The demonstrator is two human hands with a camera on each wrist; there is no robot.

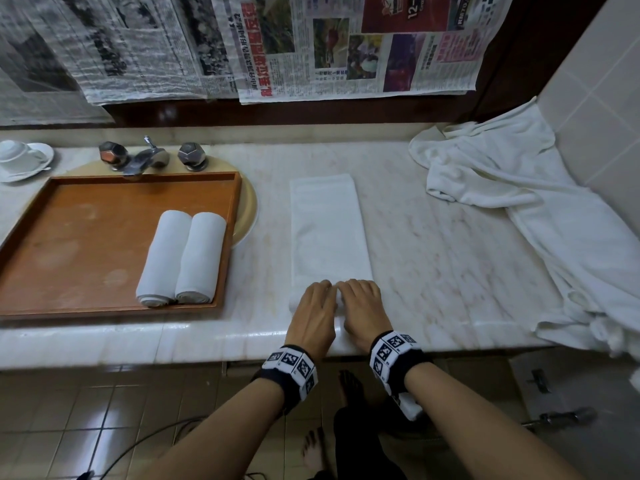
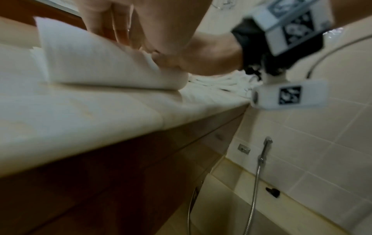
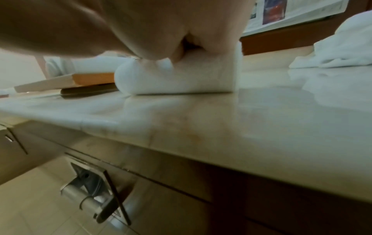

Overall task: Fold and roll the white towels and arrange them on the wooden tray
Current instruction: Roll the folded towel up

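A white towel (image 1: 327,230) lies folded into a long strip on the marble counter, its near end wound into a short roll (image 3: 181,79). Both hands sit side by side on that roll. My left hand (image 1: 317,306) curls over its left part, and my right hand (image 1: 360,303) curls over its right part, thumb against the near side. The wrist views show the roll (image 2: 100,63) under the fingers. To the left, the wooden tray (image 1: 104,202) holds two rolled white towels (image 1: 164,258) (image 1: 201,258) side by side near its right wall.
A heap of loose white towels (image 1: 519,202) covers the counter's right end by the tiled wall. The tray rests over a sink with a chrome faucet (image 1: 138,159) behind it. A white cup and saucer (image 1: 17,154) stand at the far left. The counter's front edge runs just under my wrists.
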